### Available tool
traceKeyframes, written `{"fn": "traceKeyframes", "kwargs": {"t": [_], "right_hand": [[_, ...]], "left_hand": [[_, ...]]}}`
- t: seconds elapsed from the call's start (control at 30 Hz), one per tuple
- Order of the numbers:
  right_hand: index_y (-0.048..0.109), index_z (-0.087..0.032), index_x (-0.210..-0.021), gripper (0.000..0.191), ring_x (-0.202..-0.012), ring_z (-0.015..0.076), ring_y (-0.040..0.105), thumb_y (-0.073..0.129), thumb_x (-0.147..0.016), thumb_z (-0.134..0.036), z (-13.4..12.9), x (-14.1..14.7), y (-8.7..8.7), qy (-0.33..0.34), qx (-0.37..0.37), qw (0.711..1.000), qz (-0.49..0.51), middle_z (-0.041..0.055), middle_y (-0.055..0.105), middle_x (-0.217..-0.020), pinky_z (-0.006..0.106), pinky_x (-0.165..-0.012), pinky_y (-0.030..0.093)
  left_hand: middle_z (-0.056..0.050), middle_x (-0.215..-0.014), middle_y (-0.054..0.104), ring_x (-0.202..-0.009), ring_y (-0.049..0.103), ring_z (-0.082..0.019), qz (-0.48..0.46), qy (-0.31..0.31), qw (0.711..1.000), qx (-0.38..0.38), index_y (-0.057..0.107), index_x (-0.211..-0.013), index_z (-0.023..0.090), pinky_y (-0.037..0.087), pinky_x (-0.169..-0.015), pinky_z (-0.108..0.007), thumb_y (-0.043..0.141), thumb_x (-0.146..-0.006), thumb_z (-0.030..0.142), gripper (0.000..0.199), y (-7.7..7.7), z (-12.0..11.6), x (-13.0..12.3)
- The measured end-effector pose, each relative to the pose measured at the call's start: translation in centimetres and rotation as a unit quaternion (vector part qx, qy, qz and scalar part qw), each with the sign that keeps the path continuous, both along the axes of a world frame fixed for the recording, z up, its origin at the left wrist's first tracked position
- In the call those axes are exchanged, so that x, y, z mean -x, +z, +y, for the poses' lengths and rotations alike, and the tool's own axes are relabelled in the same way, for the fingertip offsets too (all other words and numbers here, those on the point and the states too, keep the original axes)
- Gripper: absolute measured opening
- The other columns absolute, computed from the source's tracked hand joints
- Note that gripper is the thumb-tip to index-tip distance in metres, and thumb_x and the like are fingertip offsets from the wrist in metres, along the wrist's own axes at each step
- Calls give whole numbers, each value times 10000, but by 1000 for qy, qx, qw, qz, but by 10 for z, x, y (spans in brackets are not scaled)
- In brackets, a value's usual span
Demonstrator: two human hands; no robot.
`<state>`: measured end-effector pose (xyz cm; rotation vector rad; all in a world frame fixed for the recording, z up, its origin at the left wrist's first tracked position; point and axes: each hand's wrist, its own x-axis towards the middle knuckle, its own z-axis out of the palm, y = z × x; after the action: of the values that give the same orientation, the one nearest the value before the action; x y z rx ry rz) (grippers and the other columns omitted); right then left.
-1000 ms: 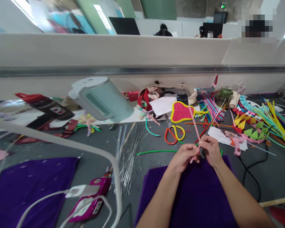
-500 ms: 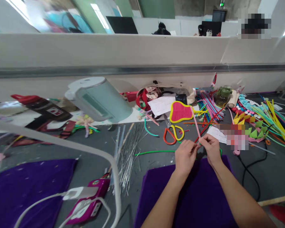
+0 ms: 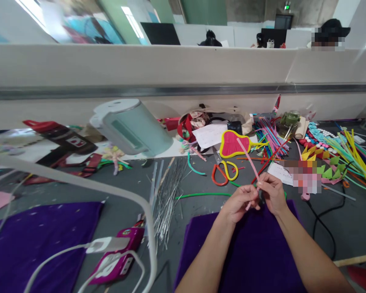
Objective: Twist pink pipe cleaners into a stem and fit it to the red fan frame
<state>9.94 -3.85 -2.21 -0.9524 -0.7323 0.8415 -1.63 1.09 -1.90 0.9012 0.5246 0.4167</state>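
Observation:
A pink pipe cleaner rises up and left from between my fingertips, and its short lower end pokes out beneath them. My left hand pinches it near that lower end. Close beside it, my right hand grips the same strip a little higher. Both hands are over the top edge of a folded purple cloth. Beyond them lie scissors with red and yellow handles, a green pipe cleaner, a red pipe cleaner and a pink shape with a yellow outline.
Left of my arms are thin silvery strips, a magenta device with white cables and a white curved bar. A pale kettle and a dark bottle stand behind. Pipe-cleaner bundles and a jar are at the back right.
My left hand has moved slightly down and its fingers have curled. The pink strip now leans further left, with its lower end showing. The view has shifted a little.

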Motion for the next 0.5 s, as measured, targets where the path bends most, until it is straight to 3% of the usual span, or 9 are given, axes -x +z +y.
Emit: {"fn": "traceKeyframes", "kwargs": {"t": [0.07, 0.13, 0.2, 0.27, 0.33, 0.37, 0.43, 0.5], "right_hand": [[568, -194, -547, 183, -568, 122, 459, 681, -682, -242, 1, -2, -2, -28, 10, 999, -16, -21, 520, -584, 248, -566, 387], [570, -196, -555, 189, -566, 126, 468, 679, -695, -260, 3, -3, -5, -59, 23, 997, -40, -23, 528, -569, 252, -572, 394], [576, -196, -565, 191, -562, 130, 480, 668, -713, -274, 5, -3, -7, -80, 34, 994, -64, -24, 538, -561, 257, -576, 397], [581, -195, -572, 192, -556, 130, 481, 661, -726, -278, 5, -1, -9, -94, 42, 991, -91, -24, 543, -563, 259, -572, 391], [586, -195, -577, 189, -558, 130, 478, 652, -737, -272, 5, 0, -11, -103, 48, 987, -114, -23, 545, -570, 260, -574, 386], [589, -196, -580, 185, -561, 131, 480, 648, -741, -265, 5, 1, -11, -104, 50, 986, -121, -22, 547, -574, 262, -579, 386], [594, -197, -586, 175, -568, 135, 487, 639, -746, -253, 5, 1, -11, -96, 51, 986, -124, -19, 554, -582, 266, -587, 390], [593, -198, -586, 168, -574, 138, 496, 636, -741, -247, 5, 1, -11, -84, 52, 988, -119, -17, 559, -587, 268, -587, 394]], "left_hand": [[68, -460, 444, -404, 375, -56, 45, 51, 995, -76, 520, -597, 158, 438, -514, -241, 770, -602, 451, 385, 0, -1, -2], [43, -530, 496, -477, 445, -85, 114, 134, 961, -214, 566, -657, 160, 410, -522, -226, 729, -667, 428, 313, 1, -2, -4], [5, -652, 570, -597, 509, -121, 174, 202, 885, -383, 612, -755, 171, 411, -577, -237, 683, -731, 386, 228, 2, -5, -4], [-25, -741, 599, -707, 528, -152, 216, 230, 786, -532, 629, -806, 186, 408, -656, -263, 624, -797, 339, 154, 2, -8, -3], [-38, -728, 589, -735, 517, -165, 246, 232, 701, -628, 626, -760, 188, 383, -671, -274, 556, -853, 303, 164, 1, -11, -2], [-39, -702, 576, -720, 508, -165, 256, 232, 672, -654, 619, -727, 186, 371, -655, -274, 527, -873, 289, 200, 1, -12, -1], [-37, -672, 557, -689, 494, -162, 261, 232, 651, -674, 607, -691, 186, 354, -624, -271, 497, -889, 268, 241, 1, -12, 0], [-31, -665, 552, -682, 495, -158, 247, 226, 675, -658, 603, -681, 188, 357, -620, -268, 504, -881, 261, 235, 2, -11, 0]]}}
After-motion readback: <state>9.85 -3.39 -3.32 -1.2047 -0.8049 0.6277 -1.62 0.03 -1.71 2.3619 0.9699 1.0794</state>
